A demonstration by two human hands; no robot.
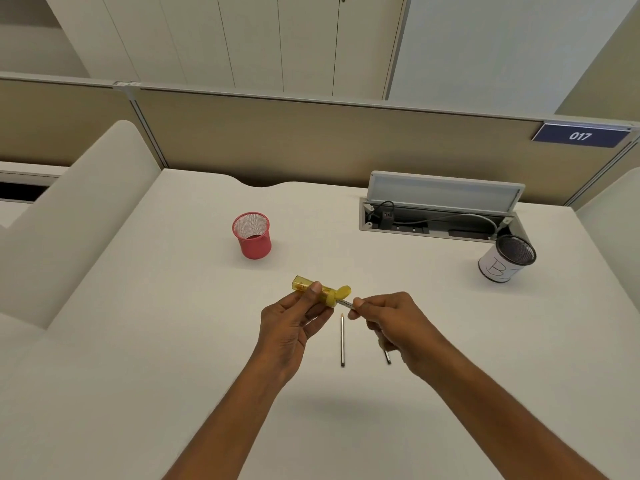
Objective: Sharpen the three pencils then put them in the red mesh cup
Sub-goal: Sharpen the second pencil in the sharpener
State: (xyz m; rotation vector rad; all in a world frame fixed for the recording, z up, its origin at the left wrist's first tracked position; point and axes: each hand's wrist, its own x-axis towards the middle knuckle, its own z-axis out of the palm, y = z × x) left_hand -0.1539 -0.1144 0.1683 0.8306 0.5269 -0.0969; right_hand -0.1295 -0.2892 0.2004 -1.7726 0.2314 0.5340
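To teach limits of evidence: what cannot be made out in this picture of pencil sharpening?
Head view:
Tip of the thin grey pencil: inside the yellow translucent plastic sharpener.
That pencil's shaft: covered by the right hand.
Dark pencil end below that hand: rest covered, so whether it's a separate pencil is unclear.

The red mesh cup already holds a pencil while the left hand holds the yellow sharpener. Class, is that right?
No: the head view shows the red mesh cup empty of pencils. The left hand does hold the yellow sharpener, with the right hand feeding a pencil into it.
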